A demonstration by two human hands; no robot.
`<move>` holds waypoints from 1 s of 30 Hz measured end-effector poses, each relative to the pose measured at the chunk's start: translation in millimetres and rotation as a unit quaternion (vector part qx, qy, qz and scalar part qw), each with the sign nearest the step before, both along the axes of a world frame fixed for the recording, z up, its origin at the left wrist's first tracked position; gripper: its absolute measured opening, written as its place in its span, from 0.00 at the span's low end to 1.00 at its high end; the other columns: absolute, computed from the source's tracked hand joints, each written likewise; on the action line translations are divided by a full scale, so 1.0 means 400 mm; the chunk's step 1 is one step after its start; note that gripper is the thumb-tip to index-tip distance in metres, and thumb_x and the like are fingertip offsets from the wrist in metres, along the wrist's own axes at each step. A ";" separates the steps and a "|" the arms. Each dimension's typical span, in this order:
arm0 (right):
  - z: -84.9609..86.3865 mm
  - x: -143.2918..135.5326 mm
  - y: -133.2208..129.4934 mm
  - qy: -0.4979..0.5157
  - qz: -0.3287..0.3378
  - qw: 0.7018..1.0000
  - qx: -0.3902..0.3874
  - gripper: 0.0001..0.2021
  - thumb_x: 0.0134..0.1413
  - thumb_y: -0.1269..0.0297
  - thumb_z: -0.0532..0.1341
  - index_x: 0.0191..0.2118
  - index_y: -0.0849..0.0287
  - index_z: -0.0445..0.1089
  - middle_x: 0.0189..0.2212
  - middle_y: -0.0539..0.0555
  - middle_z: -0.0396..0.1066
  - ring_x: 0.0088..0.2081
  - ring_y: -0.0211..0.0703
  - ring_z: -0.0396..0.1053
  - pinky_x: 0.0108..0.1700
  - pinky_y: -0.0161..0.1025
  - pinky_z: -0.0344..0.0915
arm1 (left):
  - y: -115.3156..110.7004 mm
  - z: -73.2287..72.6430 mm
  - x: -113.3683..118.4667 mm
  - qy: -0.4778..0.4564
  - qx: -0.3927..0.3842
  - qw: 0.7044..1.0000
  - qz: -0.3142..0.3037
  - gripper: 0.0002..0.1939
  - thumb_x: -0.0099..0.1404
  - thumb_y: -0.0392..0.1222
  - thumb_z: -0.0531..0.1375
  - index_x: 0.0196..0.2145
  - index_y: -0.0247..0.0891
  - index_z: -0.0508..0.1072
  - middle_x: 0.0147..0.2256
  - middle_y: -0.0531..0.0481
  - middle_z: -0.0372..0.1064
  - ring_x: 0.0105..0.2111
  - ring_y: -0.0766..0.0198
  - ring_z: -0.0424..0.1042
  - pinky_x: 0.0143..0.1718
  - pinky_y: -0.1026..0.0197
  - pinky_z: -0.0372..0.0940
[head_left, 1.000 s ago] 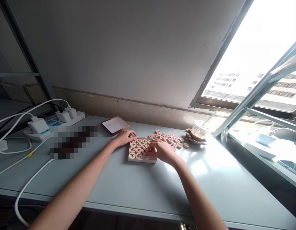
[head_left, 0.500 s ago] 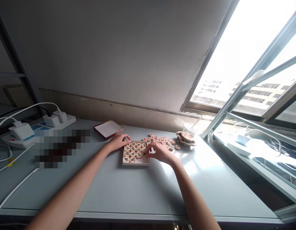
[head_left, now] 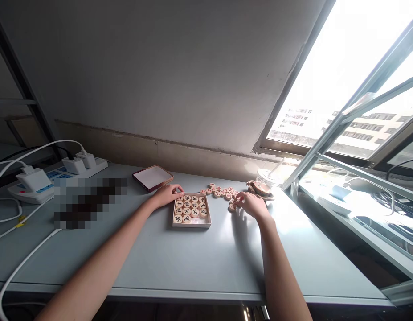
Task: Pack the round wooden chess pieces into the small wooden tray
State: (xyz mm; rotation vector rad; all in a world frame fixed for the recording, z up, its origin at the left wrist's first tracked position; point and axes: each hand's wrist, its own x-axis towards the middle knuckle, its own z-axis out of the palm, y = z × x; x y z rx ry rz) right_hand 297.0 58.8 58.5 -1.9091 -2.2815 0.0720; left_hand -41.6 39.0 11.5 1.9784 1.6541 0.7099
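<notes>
A shallow white box [head_left: 192,225] lies on the table with rows of round wooden Chinese chess pieces [head_left: 194,205] in it, marked with black characters. Bare floor shows at its front right corner. My left hand [head_left: 164,196] grips the box's far left corner, thumb and fingers bent at the rim. To the right of the box, my right hand [head_left: 253,205] has its fingertips pinched at a Chinese chess piece, partly covered by the fingers, at the near side of a loose group of red-marked pieces [head_left: 217,194]. One loose piece [head_left: 232,207] lies just below those fingertips.
The box lid [head_left: 153,177] lies upturned behind my left hand. A brown carved ornament [head_left: 259,189] and a clear plastic cup [head_left: 267,177] stand at the back right. Power strips with chargers [head_left: 34,180] and white cables are on the left, beside a blurred patch. A metal frame [head_left: 303,167] rises at right.
My right hand has left the box's right side and moved right to the loose pieces. A black-marked piece stays in the box where that hand was. My left hand keeps its place.
</notes>
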 end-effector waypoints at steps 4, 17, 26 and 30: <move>-0.005 0.020 0.009 0.043 0.048 0.996 -0.055 0.09 0.51 0.69 0.55 0.34 0.58 0.74 0.34 0.55 0.74 0.35 0.42 0.70 0.37 0.37 0.62 | -0.002 0.001 -0.001 -0.007 -0.003 1.000 -0.003 0.21 0.58 0.59 0.54 0.39 0.41 0.73 0.31 0.50 0.72 0.31 0.62 0.69 0.30 0.64 0.56; 0.030 -0.002 -0.008 0.160 0.094 0.982 -0.028 0.14 0.51 0.55 0.60 0.41 0.57 0.72 0.38 0.55 0.73 0.37 0.44 0.69 0.37 0.39 0.63 | -0.015 0.019 0.004 -0.026 -0.018 0.999 -0.005 0.19 0.58 0.56 0.55 0.39 0.41 0.73 0.34 0.49 0.74 0.34 0.60 0.70 0.32 0.63 0.59; 0.032 -0.219 -0.114 0.194 0.356 0.895 -0.187 0.08 0.50 0.63 0.62 0.37 0.57 0.70 0.34 0.49 0.71 0.33 0.36 0.65 0.35 0.33 0.62 | -0.012 0.021 0.003 -0.033 -0.010 0.999 -0.012 0.21 0.57 0.58 0.55 0.38 0.40 0.73 0.31 0.50 0.72 0.32 0.61 0.69 0.32 0.63 0.59; 0.022 -0.220 -0.114 0.195 0.352 0.894 -0.195 0.08 0.51 0.65 0.60 0.38 0.58 0.70 0.32 0.49 0.70 0.32 0.35 0.64 0.32 0.32 0.60 | -0.008 0.018 0.001 -0.039 -0.007 0.999 -0.017 0.20 0.57 0.57 0.55 0.37 0.39 0.73 0.29 0.51 0.71 0.30 0.63 0.68 0.31 0.63 0.57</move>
